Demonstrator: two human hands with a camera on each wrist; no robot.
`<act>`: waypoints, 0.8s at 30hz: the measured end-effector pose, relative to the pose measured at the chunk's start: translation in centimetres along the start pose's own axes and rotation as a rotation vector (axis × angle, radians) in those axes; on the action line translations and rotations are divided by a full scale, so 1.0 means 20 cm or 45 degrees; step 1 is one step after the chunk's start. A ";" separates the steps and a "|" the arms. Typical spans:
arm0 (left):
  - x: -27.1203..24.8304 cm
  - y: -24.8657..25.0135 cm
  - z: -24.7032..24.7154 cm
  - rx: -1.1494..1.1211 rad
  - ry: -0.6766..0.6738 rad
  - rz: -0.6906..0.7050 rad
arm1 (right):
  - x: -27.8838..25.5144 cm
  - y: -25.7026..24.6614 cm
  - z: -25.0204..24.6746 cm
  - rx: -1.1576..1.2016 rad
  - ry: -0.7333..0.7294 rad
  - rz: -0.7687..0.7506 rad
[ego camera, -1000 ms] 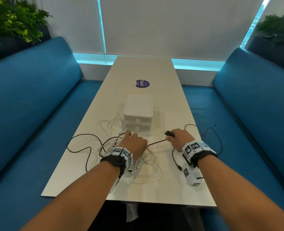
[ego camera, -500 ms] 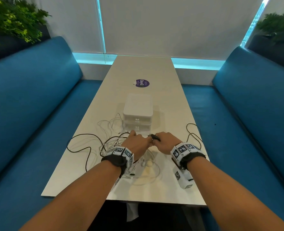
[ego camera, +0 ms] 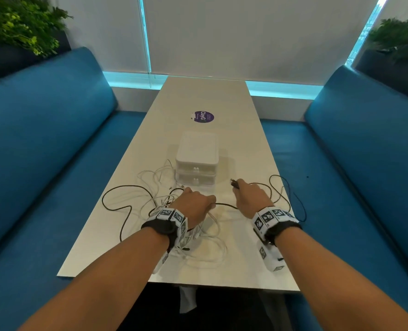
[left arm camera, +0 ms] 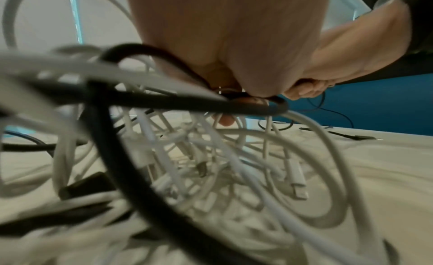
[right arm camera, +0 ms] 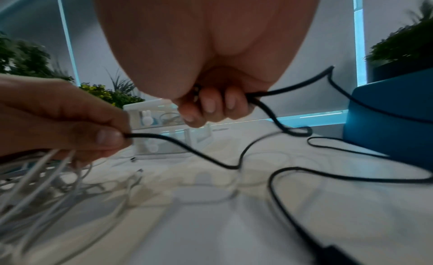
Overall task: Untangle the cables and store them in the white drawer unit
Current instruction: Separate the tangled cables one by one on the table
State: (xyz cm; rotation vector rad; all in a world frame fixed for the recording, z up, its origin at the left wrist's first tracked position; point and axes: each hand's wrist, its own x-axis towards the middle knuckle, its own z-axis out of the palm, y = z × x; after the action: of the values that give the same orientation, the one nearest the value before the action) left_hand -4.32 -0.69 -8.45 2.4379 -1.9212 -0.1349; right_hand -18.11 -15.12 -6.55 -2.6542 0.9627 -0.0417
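A tangle of white cables [ego camera: 164, 185] and a black cable [ego camera: 116, 206] lies on the table [ego camera: 222, 99] in front of the white drawer unit [ego camera: 197, 161], whose two drawers look closed. My left hand [ego camera: 195, 204] pinches the black cable [right arm camera: 178, 145] above the white bundle [left arm camera: 211, 167]. My right hand [ego camera: 248, 194] grips the same black cable near its plug [ego camera: 234, 183], fingers [right arm camera: 211, 106] curled round it. A slack stretch of black cable [ego camera: 224, 205] runs between both hands. More black loops [ego camera: 284, 187] trail off the table's right edge.
Blue bench seats [ego camera: 42, 144] flank the table on both sides. A purple round sticker [ego camera: 202, 116] lies beyond the drawer unit. Plants [ego camera: 18, 22] stand behind both benches. White cable loops [ego camera: 207, 249] lie near the table's front edge.
My right hand, which had come in beside the left hand, has moved back to the right, drawing the black cable out between them. The left hand stays on the tangle.
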 end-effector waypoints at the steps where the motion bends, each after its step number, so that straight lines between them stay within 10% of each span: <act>1: 0.00 0.01 0.00 0.027 -0.010 0.009 | 0.00 -0.03 0.02 0.048 -0.034 -0.055; 9: -0.02 -0.03 0.01 0.115 -0.013 -0.008 | 0.01 -0.13 0.09 0.385 -0.430 -0.165; 24: -0.04 -0.03 -0.04 0.291 0.059 -0.025 | 0.00 -0.01 0.06 -0.235 0.009 0.087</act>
State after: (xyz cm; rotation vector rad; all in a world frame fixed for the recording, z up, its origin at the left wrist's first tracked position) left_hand -3.86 0.19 -7.73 2.5728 -1.9940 0.1486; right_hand -17.80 -14.60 -7.61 -2.7859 1.1079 0.0554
